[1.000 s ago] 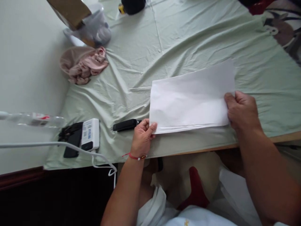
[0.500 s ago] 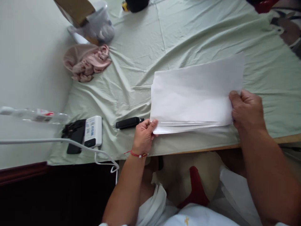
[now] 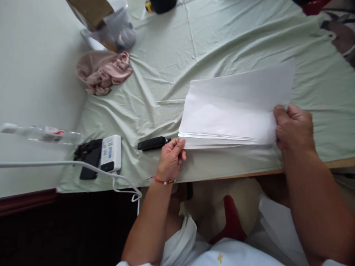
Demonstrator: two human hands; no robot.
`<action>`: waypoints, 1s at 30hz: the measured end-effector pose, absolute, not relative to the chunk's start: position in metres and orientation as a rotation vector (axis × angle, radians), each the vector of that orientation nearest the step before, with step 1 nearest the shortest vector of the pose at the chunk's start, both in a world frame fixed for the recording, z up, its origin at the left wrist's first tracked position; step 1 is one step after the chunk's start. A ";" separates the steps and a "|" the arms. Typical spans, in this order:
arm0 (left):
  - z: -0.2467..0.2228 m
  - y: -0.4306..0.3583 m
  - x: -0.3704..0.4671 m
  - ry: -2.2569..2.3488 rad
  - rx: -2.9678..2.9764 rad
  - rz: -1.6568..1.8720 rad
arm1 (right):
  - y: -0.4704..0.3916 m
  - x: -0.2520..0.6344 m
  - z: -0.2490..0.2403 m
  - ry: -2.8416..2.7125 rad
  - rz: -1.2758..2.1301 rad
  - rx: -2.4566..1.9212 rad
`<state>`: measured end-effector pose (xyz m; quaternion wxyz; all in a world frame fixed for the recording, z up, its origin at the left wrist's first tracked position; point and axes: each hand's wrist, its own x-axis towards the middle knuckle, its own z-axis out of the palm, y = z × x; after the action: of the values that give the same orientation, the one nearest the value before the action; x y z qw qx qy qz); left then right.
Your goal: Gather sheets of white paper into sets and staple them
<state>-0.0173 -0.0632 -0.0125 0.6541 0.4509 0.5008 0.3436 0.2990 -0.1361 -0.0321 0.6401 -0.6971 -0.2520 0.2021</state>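
A thin stack of white paper sheets point(image 3: 233, 107) is held tilted above the green cloth, its near edges fanned slightly apart. My right hand point(image 3: 294, 127) grips the stack's right end, thumb on top and fingers curled underneath. At the near left corner, my left hand point(image 3: 171, 157) has thumb and forefinger pinched together by the lower sheets; its other fingers are curled. A red string bracelet point(image 3: 163, 181) circles the left wrist. Just left of that hand lies a black, slim device point(image 3: 151, 143) on the cloth.
A white power bank point(image 3: 111, 153) and a black phone point(image 3: 91, 162) lie at left, with a white cable point(image 3: 102, 173) crossing in front. Beyond are a plastic bottle point(image 3: 50, 133), a pink cloth point(image 3: 107, 72) and a cardboard box point(image 3: 90, 13). The table's wooden edge point(image 3: 266, 173) runs nearby.
The stack has shifted right and slightly away, its left end now slanted. The right hand moved a little right with it; the left hand stays nearly in place, at the lower sheets' corner.
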 end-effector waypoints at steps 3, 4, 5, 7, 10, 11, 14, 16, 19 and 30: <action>-0.013 -0.062 -0.018 1.117 0.983 0.770 | -0.136 0.295 -0.023 -0.480 0.505 -1.548; -0.013 -0.062 -0.018 1.108 0.971 0.775 | -0.136 0.294 -0.021 -0.454 0.527 -1.552; -0.012 -0.062 -0.019 1.100 0.957 0.787 | -0.136 0.294 -0.019 -0.431 0.546 -1.553; -0.012 -0.062 -0.018 1.090 0.905 0.828 | -0.136 0.294 -0.017 -0.404 0.579 -1.557; -0.012 -0.062 -0.017 1.061 0.829 0.880 | -0.137 0.292 -0.017 -0.410 0.638 -1.559; -0.013 -0.062 -0.017 1.056 0.829 0.895 | -0.137 0.292 -0.017 -0.424 0.662 -1.560; -0.016 -0.062 -0.016 1.084 0.875 0.936 | -0.137 0.290 -0.017 -0.465 0.716 -1.568; -0.019 -0.061 -0.016 1.112 0.882 0.953 | -0.138 0.290 -0.017 -0.479 0.725 -1.570; -0.022 -0.061 -0.015 1.119 0.853 0.975 | -0.138 0.291 -0.017 -0.483 0.722 -1.558; -0.022 -0.055 -0.013 1.042 0.855 0.859 | -0.145 0.299 -0.017 -0.664 0.656 -1.429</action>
<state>-0.0128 -0.0552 -0.0220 0.6974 0.3834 0.4671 0.3854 0.2986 -0.1455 -0.0167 0.6575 -0.6308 -0.2932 0.2895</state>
